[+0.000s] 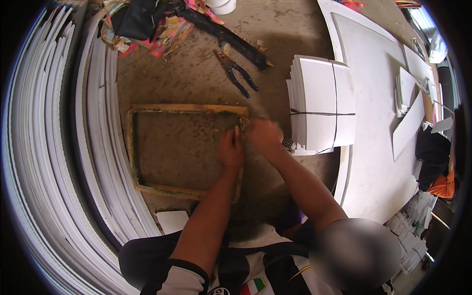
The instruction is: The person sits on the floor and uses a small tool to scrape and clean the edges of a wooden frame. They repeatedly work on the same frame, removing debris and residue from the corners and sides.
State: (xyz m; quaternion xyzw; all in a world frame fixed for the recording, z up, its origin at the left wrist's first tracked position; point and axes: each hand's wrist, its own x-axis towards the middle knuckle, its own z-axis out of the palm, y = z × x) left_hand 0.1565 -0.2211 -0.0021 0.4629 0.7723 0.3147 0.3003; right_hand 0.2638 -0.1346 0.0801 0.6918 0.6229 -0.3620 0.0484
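the yellowish frame (184, 107) lies on the brown floor (196, 83); my left hand (229, 150) is near its far right corner, my right hand (265, 133) curls just outside. i cannot tell what either clamps.

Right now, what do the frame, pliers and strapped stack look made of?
Frame: perhaps wood, yellowish, worn and patchy. Pliers: slim head likely metal, smooth dark handles probably plastic. Strapped stack: matte white sheets, card or plastic, ridged edges.

worn yellowish rectangular frame (184, 107) on brown floor (172, 78)
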